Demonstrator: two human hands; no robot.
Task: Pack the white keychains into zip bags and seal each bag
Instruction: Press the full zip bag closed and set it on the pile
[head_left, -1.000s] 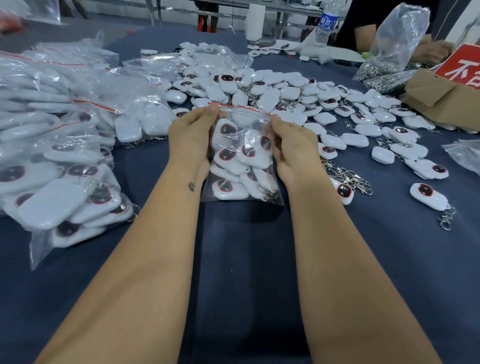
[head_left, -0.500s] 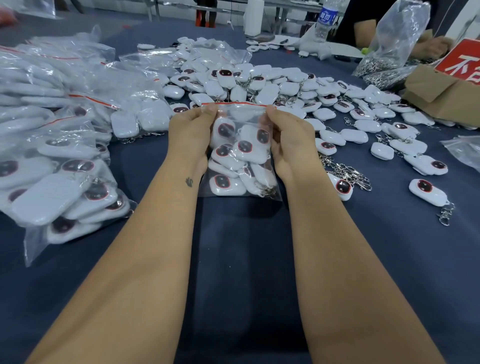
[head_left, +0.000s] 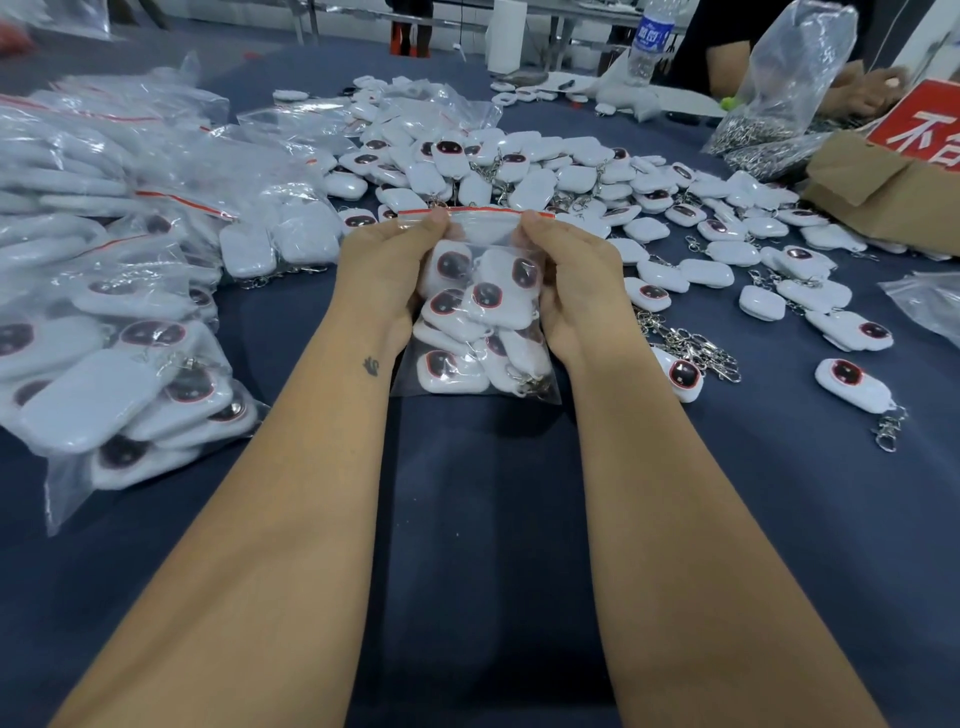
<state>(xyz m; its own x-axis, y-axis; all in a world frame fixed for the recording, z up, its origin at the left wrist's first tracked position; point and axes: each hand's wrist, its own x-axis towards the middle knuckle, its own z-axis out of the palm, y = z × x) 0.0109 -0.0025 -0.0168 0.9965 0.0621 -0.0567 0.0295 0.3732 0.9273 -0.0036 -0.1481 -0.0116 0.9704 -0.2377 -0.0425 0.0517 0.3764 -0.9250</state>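
Keychains: white plastic keychains (head_left: 480, 306) fill the clear red-strip zip bag (head_left: 483, 231).
Left hand (head_left: 387, 270): pinching bag's top, nine o'clock side.
Right hand (head_left: 574, 275): pinching top, three o'clock side.

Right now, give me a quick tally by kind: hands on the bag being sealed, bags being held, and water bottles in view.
Hands gripping the bag's top: 2, left hand and right hand
Zip bag held, filled with keychains: 1
Water bottle at the far end: 1
Total: 4
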